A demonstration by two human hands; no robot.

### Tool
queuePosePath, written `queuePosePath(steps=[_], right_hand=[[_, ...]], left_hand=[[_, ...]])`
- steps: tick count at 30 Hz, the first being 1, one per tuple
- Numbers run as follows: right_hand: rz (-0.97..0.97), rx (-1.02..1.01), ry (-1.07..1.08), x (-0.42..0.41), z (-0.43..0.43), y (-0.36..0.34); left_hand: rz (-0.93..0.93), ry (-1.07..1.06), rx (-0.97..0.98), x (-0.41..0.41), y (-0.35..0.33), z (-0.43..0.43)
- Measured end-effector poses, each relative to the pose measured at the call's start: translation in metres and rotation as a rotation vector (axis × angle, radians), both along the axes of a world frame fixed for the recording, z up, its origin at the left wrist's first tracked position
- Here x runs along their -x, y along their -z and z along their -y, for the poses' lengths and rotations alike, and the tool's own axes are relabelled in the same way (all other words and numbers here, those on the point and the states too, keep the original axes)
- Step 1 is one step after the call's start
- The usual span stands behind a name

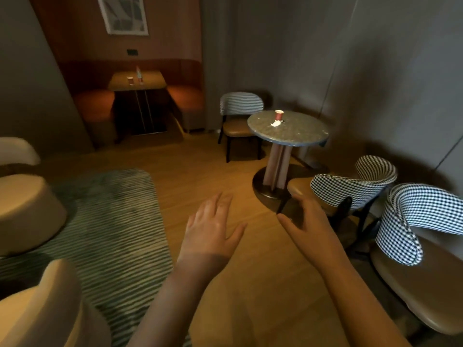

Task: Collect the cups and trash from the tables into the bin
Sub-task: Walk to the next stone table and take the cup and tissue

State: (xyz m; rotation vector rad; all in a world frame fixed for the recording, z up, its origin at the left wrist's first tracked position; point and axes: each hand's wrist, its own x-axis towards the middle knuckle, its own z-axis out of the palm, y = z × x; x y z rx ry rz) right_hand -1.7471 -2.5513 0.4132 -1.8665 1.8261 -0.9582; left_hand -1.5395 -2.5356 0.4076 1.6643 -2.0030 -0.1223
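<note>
- Reaching forward, both bare hands hung over the wooden floor and held nothing: left hand (213, 229) flat with fingers spread wide, right hand (308, 221) loosely open with fingers slightly curved.
- Red paper cup (278, 114) stood upright on the round speckled stone-topped table (300, 139), well apart from both hands. Crumpled white paper scrap (275, 124) lay just beside it, on the side nearer the person.
- Second red cup (130, 80) stood on the tan rectangular booth table (152, 80) by the far wall, next to a slim upright item too blurred to name.
- No bin in sight.
- Risks, as I judged them:
  - Black-and-white checked chair (350, 186) sat between the right hand and the round table; an arm or hip could catch it on the approach.
  - Cup might hold dregs, and a hasty grab could tip it and soak the scrap.
  - Scrap looked light; a careless sweep could knock it off the edge.
  - Far cup sat in a dim corner, easy to miss.
</note>
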Motion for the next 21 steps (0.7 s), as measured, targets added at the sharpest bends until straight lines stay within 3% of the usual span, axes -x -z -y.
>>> queuePosePath(steps=[8,21], right_hand=[[0.067,-0.092,0.117,0.045,0.204,0.036],[0.04,-0.106,0.057,0.075,0.603,0.052]], left_hand=[[0.058,0.112,-0.002,0.036,0.028,0.229],[0.123,0.009,0.032,0.035,0.011,0.574]])
